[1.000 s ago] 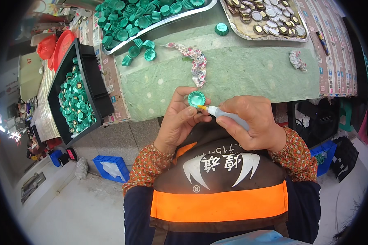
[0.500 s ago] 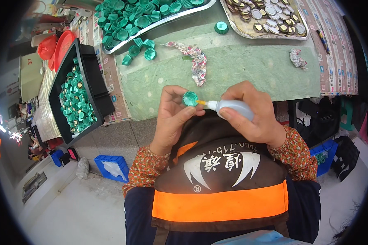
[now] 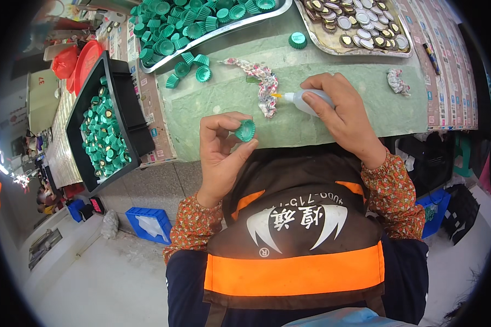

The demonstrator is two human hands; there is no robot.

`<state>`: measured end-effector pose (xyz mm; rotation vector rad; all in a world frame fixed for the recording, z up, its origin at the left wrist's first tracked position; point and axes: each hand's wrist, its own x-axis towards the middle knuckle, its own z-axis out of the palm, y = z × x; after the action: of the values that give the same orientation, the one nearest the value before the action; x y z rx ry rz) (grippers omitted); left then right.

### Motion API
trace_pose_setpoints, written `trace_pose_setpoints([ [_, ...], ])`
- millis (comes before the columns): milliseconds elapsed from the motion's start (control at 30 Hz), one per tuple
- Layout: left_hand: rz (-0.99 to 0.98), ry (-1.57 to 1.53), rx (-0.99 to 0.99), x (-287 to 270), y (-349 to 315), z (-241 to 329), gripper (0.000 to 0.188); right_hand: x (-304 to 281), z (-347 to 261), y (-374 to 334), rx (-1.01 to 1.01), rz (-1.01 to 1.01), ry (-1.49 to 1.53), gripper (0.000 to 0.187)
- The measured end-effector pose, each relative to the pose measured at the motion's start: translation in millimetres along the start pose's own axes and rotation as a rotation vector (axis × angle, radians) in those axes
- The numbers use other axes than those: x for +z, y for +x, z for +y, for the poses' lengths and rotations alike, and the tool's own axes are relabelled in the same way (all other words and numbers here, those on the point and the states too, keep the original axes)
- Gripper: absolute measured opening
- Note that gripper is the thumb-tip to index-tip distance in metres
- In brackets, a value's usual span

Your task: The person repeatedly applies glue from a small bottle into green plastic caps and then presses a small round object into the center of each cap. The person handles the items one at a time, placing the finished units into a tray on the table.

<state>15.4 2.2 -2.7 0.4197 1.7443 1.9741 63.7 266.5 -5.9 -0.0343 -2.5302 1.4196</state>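
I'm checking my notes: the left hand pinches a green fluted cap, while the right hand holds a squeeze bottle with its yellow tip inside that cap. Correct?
Not quite: the yellow tip isn't inside the green fluted cap; the head view shows it by the crumpled floral cloth. The left hand pinches the cap; the right hand holds the squeeze bottle.

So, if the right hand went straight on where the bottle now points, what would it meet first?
Probably the crumpled cloth: the bottle in the right hand points left, its yellow tip overlapping the cloth; depth is unclear.
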Motion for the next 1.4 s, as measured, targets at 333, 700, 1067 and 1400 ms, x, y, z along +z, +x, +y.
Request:
trace_pose_setpoints([
  [333,0.036,-0.153,-0.132,0,0,1,0.044,-9,15,20,-0.184,0.223,-0.402,0.012],
  [700,-0.004,-0.165,-0.21,6,1,6,0.047,-43,58,82,-0.083,0.257,-0.805,0.026],
  [1067,0.022,-0.14,-0.235,4,-2,4,0.045,-56,65,85,-0.266,0.335,-0.991,0.013],
  [1400,0.005,-0.152,-0.255,9,3,2,0.045,-78,55,72,-0.157,0.185,-0.596,0.011],
])
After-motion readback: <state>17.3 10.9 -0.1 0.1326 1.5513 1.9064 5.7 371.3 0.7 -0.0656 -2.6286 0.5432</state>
